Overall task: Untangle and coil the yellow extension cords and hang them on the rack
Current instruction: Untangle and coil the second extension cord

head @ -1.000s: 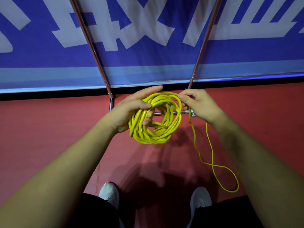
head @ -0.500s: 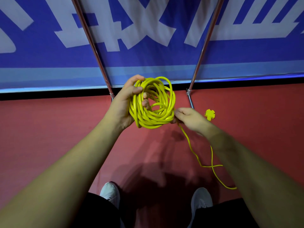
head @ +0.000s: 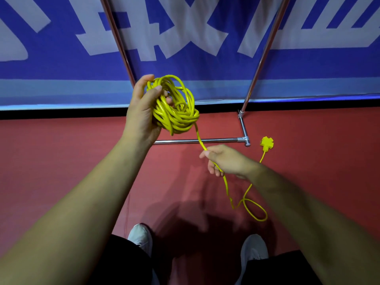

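Note:
My left hand (head: 141, 114) grips a bundle of coiled yellow extension cord (head: 176, 112), held up in front of the blue banner. One loose strand runs down from the coil into my right hand (head: 224, 161), which holds it lower and to the right. Past that hand the cord drops to the red floor, makes a small loop (head: 255, 208) and ends in a yellow multi-outlet socket (head: 267, 143) lying on the floor. The metal rack (head: 197, 140) stands just beyond, its base bar on the floor and two poles rising out of view.
A blue banner with white characters (head: 185, 48) covers the wall behind the rack. A black strip (head: 61, 114) runs along its base. My two white shoes (head: 140, 237) stand on the red floor below my arms.
My right hand slid down and away from the coil along the loose strand. My left hand turned the coil and kept it raised. The yellow socket on the floor came into view.

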`<state>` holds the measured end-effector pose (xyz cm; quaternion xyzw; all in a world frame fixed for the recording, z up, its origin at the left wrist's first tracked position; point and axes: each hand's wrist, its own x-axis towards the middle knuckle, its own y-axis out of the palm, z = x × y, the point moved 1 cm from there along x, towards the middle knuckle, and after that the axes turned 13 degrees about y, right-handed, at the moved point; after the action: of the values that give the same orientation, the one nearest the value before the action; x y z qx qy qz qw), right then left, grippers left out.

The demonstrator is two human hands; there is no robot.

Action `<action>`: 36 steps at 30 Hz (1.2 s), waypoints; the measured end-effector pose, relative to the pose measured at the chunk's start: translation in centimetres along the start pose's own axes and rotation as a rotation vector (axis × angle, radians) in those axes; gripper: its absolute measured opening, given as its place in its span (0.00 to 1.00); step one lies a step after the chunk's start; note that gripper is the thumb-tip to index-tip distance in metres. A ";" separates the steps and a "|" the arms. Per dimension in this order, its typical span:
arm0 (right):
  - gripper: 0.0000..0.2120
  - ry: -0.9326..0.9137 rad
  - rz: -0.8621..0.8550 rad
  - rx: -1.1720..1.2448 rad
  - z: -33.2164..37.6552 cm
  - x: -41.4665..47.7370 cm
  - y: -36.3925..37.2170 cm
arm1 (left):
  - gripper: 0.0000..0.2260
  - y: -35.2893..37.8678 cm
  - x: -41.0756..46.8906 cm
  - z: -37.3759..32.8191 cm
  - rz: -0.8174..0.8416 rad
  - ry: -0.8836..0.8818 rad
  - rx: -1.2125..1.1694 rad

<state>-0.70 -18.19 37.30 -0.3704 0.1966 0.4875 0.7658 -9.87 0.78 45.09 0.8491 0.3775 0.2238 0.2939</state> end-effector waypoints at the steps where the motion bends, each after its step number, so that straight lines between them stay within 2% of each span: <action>1: 0.14 -0.023 -0.010 -0.049 0.6 -0.2 0.3 | 0.13 0.0 -0.1 0.0 -0.024 0.017 0.018; 4: 0.18 -0.054 0.011 -0.115 1.8 -1.0 1.1 | 0.14 0.0 -0.3 0.0 -0.085 0.034 0.001; 6: 0.16 -0.054 0.064 -0.054 2.1 -1.5 1.5 | 0.14 0.2 -0.6 0.0 -0.082 0.049 0.027; 8: 0.14 -0.062 0.098 0.019 2.3 -1.9 1.6 | 0.12 0.5 -0.8 -0.1 -0.060 0.086 0.118; 12: 0.19 -0.059 0.204 0.090 2.7 -2.6 1.6 | 0.07 1.1 -1.2 0.0 -0.004 0.147 0.364; 15: 0.15 -0.056 0.288 0.138 3.4 -3.4 1.5 | 0.06 1.2 -1.6 0.3 0.061 0.168 0.504; 18: 0.13 -0.023 0.370 0.176 3.9 -3.8 0.5 | 0.05 1.3 -1.8 0.5 0.070 0.164 0.536; 21: 0.18 0.028 0.449 0.181 3.8 -4.4 0.3 | 0.05 1.5 -1.8 0.6 0.100 0.183 0.585; 26: 0.16 -0.008 0.502 0.269 4.5 -5.0 0.1 | 0.05 1.4 -1.8 0.9 0.170 0.223 0.720; 30: 0.19 0.017 0.584 0.242 4.0 -5.7 -0.3 | 0.04 1.2 -1.6 1.1 0.227 0.250 0.839; 33: 0.15 -0.060 0.564 0.269 4.4 -6.0 -1.5 | 0.05 1.0 -1.9 1.5 0.316 0.208 0.948; 36: 0.16 -0.130 0.617 0.338 4.9 -6.3 -3.0 | 0.05 0.1 -2.0 2.1 0.426 0.089 0.963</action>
<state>-1.18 -19.00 45.76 -0.1297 0.3279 0.6788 0.6441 -9.81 -1.47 43.32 0.9356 0.2686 0.1155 -0.1978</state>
